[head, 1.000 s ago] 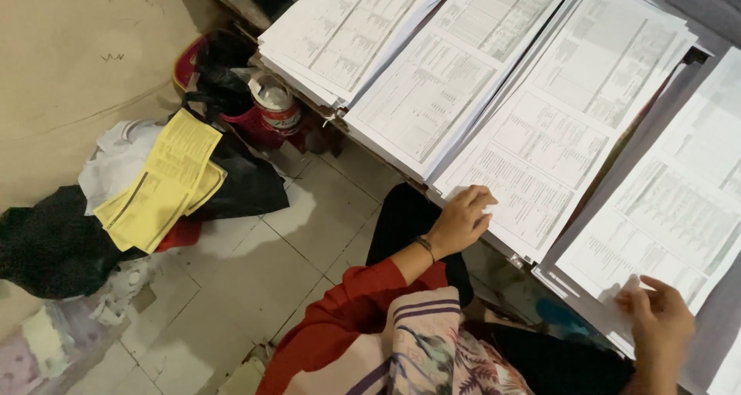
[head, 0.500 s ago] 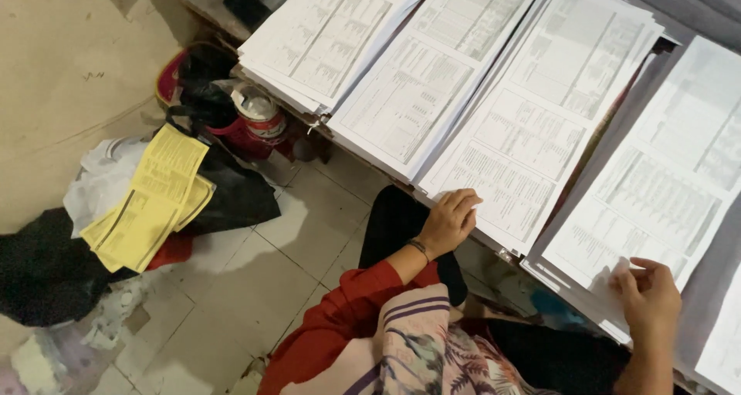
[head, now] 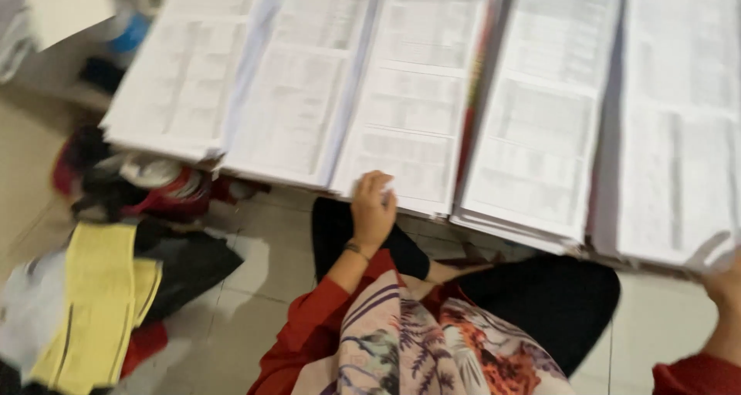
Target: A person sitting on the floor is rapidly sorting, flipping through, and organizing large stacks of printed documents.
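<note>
Your view has swung right. Your left hand (head: 373, 210) rests flat, fingers together, on the middle paper stack's (head: 409, 94) near edge; your right hand (head: 725, 283) pinches a sheet corner (head: 706, 250). Sorting looks unfinished.

Right hand (head: 725, 287) is cut off at the edge; printed sheets (head: 401, 109) are motion-blurred.

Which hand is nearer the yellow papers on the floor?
Left. The left hand rests on a printed stack's edge, up and right of the yellow papers; the right hand is at the far right edge.

Left hand (head: 373, 210) rests on a printed stack (head: 409, 94) — right hand (head: 725, 283) lifts a sheet corner (head: 708, 250).
</note>
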